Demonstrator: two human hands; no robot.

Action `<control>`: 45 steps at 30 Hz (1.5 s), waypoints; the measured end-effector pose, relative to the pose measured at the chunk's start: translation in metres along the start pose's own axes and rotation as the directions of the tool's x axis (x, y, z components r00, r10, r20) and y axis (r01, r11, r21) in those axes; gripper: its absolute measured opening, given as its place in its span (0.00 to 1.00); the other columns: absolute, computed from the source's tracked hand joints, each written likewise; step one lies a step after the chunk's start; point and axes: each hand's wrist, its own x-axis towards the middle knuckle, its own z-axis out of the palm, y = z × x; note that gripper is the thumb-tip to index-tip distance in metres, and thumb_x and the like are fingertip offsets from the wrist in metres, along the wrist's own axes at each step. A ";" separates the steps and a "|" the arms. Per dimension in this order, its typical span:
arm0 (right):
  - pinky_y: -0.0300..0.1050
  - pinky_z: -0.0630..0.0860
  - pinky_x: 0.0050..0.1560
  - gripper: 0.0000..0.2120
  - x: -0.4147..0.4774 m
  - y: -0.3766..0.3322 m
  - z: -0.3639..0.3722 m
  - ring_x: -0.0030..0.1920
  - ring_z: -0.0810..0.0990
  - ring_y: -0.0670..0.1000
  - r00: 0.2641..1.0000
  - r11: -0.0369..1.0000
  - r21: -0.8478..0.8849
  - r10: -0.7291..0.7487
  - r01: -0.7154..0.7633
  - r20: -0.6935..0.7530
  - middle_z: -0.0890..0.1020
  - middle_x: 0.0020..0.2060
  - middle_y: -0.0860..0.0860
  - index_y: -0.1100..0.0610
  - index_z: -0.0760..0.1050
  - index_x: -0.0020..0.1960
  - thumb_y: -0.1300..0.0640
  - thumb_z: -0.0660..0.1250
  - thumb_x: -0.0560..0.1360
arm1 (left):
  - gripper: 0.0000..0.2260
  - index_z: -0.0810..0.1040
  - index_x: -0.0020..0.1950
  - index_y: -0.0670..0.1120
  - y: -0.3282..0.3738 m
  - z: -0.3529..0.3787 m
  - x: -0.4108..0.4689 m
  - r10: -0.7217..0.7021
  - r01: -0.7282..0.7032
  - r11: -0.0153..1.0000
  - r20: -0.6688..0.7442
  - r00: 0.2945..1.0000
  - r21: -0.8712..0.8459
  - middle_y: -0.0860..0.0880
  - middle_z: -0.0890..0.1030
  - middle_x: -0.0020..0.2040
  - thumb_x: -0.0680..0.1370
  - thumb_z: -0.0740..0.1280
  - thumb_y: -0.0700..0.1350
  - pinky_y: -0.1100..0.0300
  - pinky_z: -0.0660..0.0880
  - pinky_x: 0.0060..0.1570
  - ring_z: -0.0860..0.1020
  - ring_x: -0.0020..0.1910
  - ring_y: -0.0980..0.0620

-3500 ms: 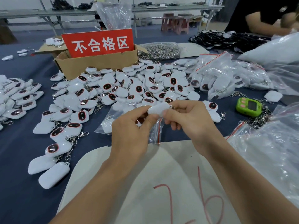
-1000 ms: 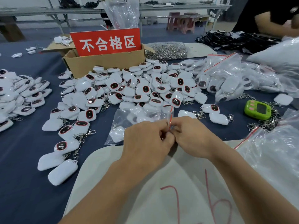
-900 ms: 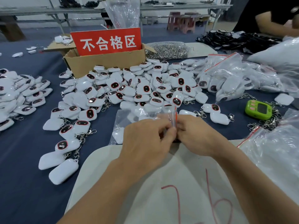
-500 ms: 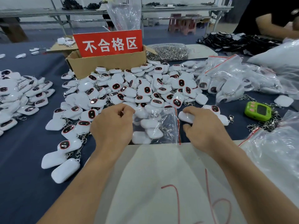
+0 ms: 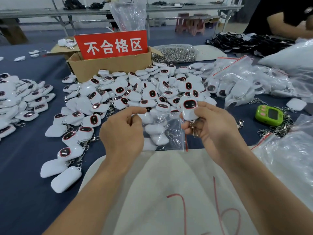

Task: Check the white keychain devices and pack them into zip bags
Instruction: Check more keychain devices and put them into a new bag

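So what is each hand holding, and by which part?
The right hand grips a white keychain device by its lower half, screen facing up. The left hand pinches the clear zip bag at its far edge.

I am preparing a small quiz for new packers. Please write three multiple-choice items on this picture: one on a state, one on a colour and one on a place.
1. What does the right hand hold?
A. A white keychain device
B. Scissors
C. Nothing

2. Which colour is the sign standing in the cardboard box?
A. Green
B. Red
C. Yellow

3. Where is the zip bag?
A. On a shelf
B. On the floor
C. Between the left hand and the right hand

Answers:
1. A, because the fingers curl round the device, with its dark face toward the camera.
2. B, because the sign is red with white characters.
3. C, because the bag lies between both hands and the left hand pinches its edge.
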 end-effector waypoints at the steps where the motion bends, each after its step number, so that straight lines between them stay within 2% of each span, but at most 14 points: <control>1: 0.42 0.77 0.28 0.08 -0.001 0.000 0.002 0.29 0.81 0.53 0.999 0.999 0.035 0.032 -0.033 0.026 0.85 0.36 0.58 0.63 0.77 0.51 0.67 0.59 0.82 | 0.15 0.84 0.41 0.64 -0.002 0.000 0.001 -0.018 0.018 0.999 -0.001 1.000 -0.040 0.58 0.73 0.25 0.73 0.61 0.45 0.57 0.65 0.35 0.68 0.26 0.55; 3: 0.42 0.78 0.29 0.07 -0.003 0.001 0.005 0.29 0.81 0.53 0.996 0.996 0.068 0.062 -0.066 0.057 0.85 0.36 0.59 0.64 0.77 0.52 0.64 0.61 0.82 | 0.17 0.85 0.43 0.64 -0.007 0.001 0.004 -0.088 0.091 0.979 0.025 0.996 -0.182 0.59 0.73 0.25 0.74 0.63 0.42 0.58 0.63 0.35 0.67 0.27 0.57; 7: 0.42 0.78 0.28 0.09 -0.005 0.001 0.007 0.29 0.81 0.53 0.998 0.993 0.100 0.057 -0.061 0.037 0.84 0.35 0.60 0.64 0.78 0.50 0.60 0.62 0.83 | 0.16 0.88 0.43 0.53 -0.016 0.000 0.015 -0.242 0.255 0.862 0.086 0.966 -0.439 0.59 0.70 0.25 0.77 0.64 0.36 0.68 0.64 0.28 0.65 0.26 0.59; 12: 0.40 0.79 0.32 0.10 -0.006 0.002 0.006 0.32 0.83 0.53 0.998 0.999 0.029 0.020 -0.022 0.067 0.85 0.37 0.61 0.63 0.82 0.47 0.64 0.62 0.82 | 0.15 0.88 0.44 0.49 -0.023 -0.004 0.024 -0.338 0.338 0.750 0.110 0.935 -0.569 0.54 0.67 0.27 0.78 0.64 0.34 0.66 0.60 0.25 0.61 0.26 0.55; 16: 0.40 0.80 0.34 0.11 -0.008 0.003 0.007 0.35 0.85 0.53 0.995 1.000 0.011 0.008 -0.009 0.101 0.86 0.39 0.61 0.63 0.82 0.45 0.65 0.62 0.82 | 0.13 0.88 0.44 0.53 -0.018 -0.002 0.016 -0.221 0.277 0.863 0.177 0.959 -0.422 0.52 0.73 0.25 0.75 0.66 0.38 0.65 0.67 0.28 0.68 0.25 0.55; 20: 0.42 0.81 0.36 0.07 -0.013 0.004 0.009 0.38 0.86 0.56 0.986 0.999 0.011 0.039 -0.041 0.162 0.86 0.40 0.62 0.66 0.79 0.51 0.65 0.63 0.81 | 0.10 0.85 0.41 0.57 -0.017 0.004 0.007 -0.134 0.145 0.989 0.296 0.946 -0.014 0.56 0.82 0.30 0.73 0.64 0.47 0.58 0.72 0.37 0.78 0.31 0.56; 23: 0.44 0.81 0.37 0.05 -0.015 0.004 0.010 0.39 0.86 0.59 0.979 0.999 0.008 0.044 -0.047 0.201 0.85 0.42 0.65 0.65 0.78 0.50 0.64 0.64 0.80 | 0.11 0.85 0.43 0.57 -0.014 0.002 0.005 -0.105 0.119 0.991 0.219 0.970 -0.054 0.54 0.81 0.29 0.73 0.62 0.50 0.54 0.76 0.37 0.80 0.32 0.52; 26: 0.44 0.81 0.37 0.03 -0.016 0.004 0.011 0.39 0.86 0.60 0.977 0.999 -0.006 0.045 -0.045 0.206 0.85 0.41 0.66 0.64 0.76 0.47 0.65 0.65 0.79 | 0.11 0.84 0.49 0.61 -0.010 0.000 -0.002 0.034 -0.010 0.989 0.159 0.987 -0.149 0.50 0.80 0.30 0.75 0.63 0.50 0.57 0.72 0.34 0.75 0.28 0.49; 29: 0.45 0.82 0.37 0.04 -0.016 0.007 0.010 0.39 0.87 0.61 0.980 0.999 -0.031 0.030 -0.024 0.195 0.85 0.40 0.66 0.63 0.74 0.43 0.67 0.65 0.77 | 0.11 0.85 0.51 0.61 0.000 0.002 -0.012 0.133 -0.078 0.962 0.198 0.971 -0.262 0.50 0.79 0.29 0.76 0.66 0.48 0.59 0.70 0.32 0.75 0.31 0.44; 32: 0.47 0.83 0.39 0.09 -0.014 0.009 0.010 0.39 0.87 0.62 0.982 1.000 -0.020 0.016 -0.013 0.189 0.85 0.40 0.65 0.60 0.75 0.40 0.68 0.65 0.78 | 0.11 0.86 0.49 0.59 0.008 0.005 -0.019 0.170 -0.097 0.956 0.251 0.953 -0.278 0.56 0.80 0.29 0.76 0.67 0.46 0.65 0.71 0.31 0.76 0.30 0.48; 35: 0.46 0.83 0.41 0.04 -0.013 0.010 0.010 0.42 0.87 0.61 0.973 1.000 -0.026 0.004 0.002 0.230 0.86 0.42 0.63 0.60 0.77 0.43 0.65 0.68 0.77 | 0.13 0.86 0.52 0.57 0.011 0.005 -0.020 0.181 -0.087 0.945 0.281 0.943 -0.315 0.57 0.83 0.32 0.75 0.68 0.41 0.63 0.74 0.31 0.78 0.30 0.49; 39: 0.46 0.82 0.42 0.02 -0.013 0.011 0.008 0.40 0.86 0.59 0.967 0.998 -0.056 -0.022 0.037 0.253 0.86 0.42 0.62 0.58 0.81 0.44 0.63 0.70 0.74 | 0.16 0.87 0.49 0.60 0.010 0.005 -0.019 0.188 -0.085 0.931 0.266 0.946 -0.356 0.58 0.78 0.26 0.76 0.71 0.37 0.71 0.67 0.30 0.70 0.26 0.60; 42: 0.46 0.82 0.41 0.03 -0.014 0.011 0.008 0.40 0.86 0.60 0.970 0.995 -0.083 -0.029 0.050 0.239 0.86 0.41 0.62 0.57 0.81 0.42 0.63 0.70 0.73 | 0.15 0.88 0.51 0.57 0.013 0.004 -0.019 0.211 -0.108 0.929 0.269 0.940 -0.353 0.60 0.76 0.26 0.76 0.71 0.37 0.75 0.63 0.30 0.69 0.25 0.61; 45: 0.46 0.82 0.40 0.02 -0.015 0.010 0.008 0.38 0.85 0.59 0.973 0.992 -0.096 -0.054 0.077 0.223 0.86 0.41 0.64 0.59 0.79 0.42 0.64 0.70 0.71 | 0.18 0.86 0.48 0.64 0.014 0.003 -0.019 0.234 -0.121 0.919 0.273 0.933 -0.375 0.59 0.76 0.26 0.75 0.70 0.39 0.73 0.63 0.29 0.66 0.26 0.61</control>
